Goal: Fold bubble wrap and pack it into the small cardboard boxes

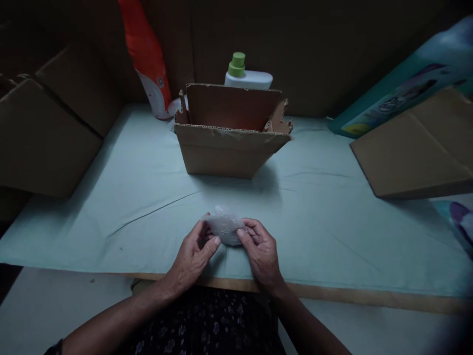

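Observation:
A small crumpled bundle of translucent wrap [226, 228], which looks like bubble wrap, is held just above the table near its front edge. My left hand [195, 250] grips its left side, with the thumb in front and the fingers behind. On the right side, my right hand [260, 246] pinches it between thumb and fingers. Whether anything lies inside the wrap cannot be made out. Beyond my hands stands an upright cardboard box [221, 153] with its top open and ragged edges; its contents are mostly hidden.
A pale green cloth [148, 187] with creases covers the table. Behind the box stands a white bottle with a green cap [236, 66], and left of it a red-orange bottle [148, 59]. Cardboard boxes flank both sides [40, 138]. A large teal pack [399, 93] leans at right.

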The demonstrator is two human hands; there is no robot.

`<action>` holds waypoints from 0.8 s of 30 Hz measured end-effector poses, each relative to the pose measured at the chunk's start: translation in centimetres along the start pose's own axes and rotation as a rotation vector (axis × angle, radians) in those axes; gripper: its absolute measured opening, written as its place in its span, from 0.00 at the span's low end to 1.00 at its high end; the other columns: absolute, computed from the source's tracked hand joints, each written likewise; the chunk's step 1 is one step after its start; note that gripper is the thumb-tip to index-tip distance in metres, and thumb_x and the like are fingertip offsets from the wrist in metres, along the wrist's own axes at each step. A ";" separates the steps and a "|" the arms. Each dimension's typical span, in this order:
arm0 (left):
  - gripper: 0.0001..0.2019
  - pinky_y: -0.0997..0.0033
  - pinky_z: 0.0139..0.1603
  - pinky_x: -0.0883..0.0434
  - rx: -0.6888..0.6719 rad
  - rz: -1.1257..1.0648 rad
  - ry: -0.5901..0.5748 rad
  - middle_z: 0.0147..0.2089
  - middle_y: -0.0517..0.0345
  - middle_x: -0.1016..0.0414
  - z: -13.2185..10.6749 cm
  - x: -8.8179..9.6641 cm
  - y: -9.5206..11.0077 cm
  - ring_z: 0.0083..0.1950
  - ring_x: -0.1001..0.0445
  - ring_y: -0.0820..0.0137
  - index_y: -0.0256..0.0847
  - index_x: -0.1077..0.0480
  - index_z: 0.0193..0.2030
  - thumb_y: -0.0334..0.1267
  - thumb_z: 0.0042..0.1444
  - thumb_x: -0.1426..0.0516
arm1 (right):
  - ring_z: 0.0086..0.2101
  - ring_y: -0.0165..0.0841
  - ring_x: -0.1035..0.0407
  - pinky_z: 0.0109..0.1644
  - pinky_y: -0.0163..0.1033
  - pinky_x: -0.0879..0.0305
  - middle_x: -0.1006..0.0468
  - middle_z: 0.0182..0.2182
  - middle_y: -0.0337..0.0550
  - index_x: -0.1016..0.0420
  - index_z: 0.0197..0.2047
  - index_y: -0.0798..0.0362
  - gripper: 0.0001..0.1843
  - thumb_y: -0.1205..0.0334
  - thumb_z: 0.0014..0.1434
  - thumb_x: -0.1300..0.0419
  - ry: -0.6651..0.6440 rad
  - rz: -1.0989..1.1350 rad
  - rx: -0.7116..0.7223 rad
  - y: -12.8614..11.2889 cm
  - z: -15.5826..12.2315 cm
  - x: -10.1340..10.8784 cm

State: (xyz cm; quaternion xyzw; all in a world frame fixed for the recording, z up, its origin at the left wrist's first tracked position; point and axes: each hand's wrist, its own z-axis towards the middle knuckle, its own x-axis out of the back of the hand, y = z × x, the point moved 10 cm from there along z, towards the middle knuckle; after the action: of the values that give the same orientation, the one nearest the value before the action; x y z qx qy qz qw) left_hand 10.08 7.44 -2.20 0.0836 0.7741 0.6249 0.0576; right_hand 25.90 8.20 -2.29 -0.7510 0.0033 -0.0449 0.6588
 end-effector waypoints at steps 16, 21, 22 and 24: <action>0.06 0.72 0.33 0.38 -0.143 0.430 -0.151 0.30 0.59 0.29 1.5 -1.2 0.8 0.31 0.32 0.71 0.41 0.34 0.29 0.37 0.54 0.42 | 0.44 0.42 0.23 0.48 0.45 0.26 0.18 0.47 0.47 0.25 0.58 0.49 0.31 0.54 0.51 0.28 -0.483 -0.479 0.187 -3.9 1.3 -0.4; 0.15 0.72 0.30 0.41 -0.250 0.576 -0.282 0.27 0.61 0.33 1.4 -2.9 -0.3 0.29 0.35 0.72 0.41 0.39 0.26 0.43 0.53 0.38 | 0.31 0.34 0.26 0.37 0.37 0.31 0.19 0.30 0.36 0.19 0.37 0.49 0.07 0.66 0.52 0.31 -0.643 -0.599 0.221 -4.7 1.3 -2.1; 0.15 0.71 0.31 0.40 -0.274 0.577 -0.316 0.28 0.61 0.32 1.4 -3.1 0.1 0.29 0.34 0.71 0.41 0.38 0.27 0.45 0.54 0.37 | 0.32 0.34 0.25 0.38 0.37 0.30 0.18 0.31 0.37 0.19 0.39 0.48 0.10 0.66 0.52 0.31 -0.669 -0.607 0.228 -5.1 1.3 -2.3; 0.15 0.71 0.34 0.34 -0.350 0.559 -0.397 0.30 0.60 0.29 1.4 -3.4 2.1 0.31 0.30 0.70 0.42 0.34 0.30 0.49 0.57 0.38 | 0.33 0.34 0.23 0.38 0.36 0.30 0.17 0.33 0.36 0.18 0.41 0.46 0.11 0.67 0.54 0.32 -0.750 -0.604 0.214 -6.0 1.3 -2.3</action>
State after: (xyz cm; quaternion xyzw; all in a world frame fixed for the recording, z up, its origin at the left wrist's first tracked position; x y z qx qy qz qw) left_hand 13.79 8.58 -0.48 0.3998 0.5768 0.7108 0.0471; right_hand 23.38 10.41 3.31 -0.6109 -0.4568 0.0395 0.6454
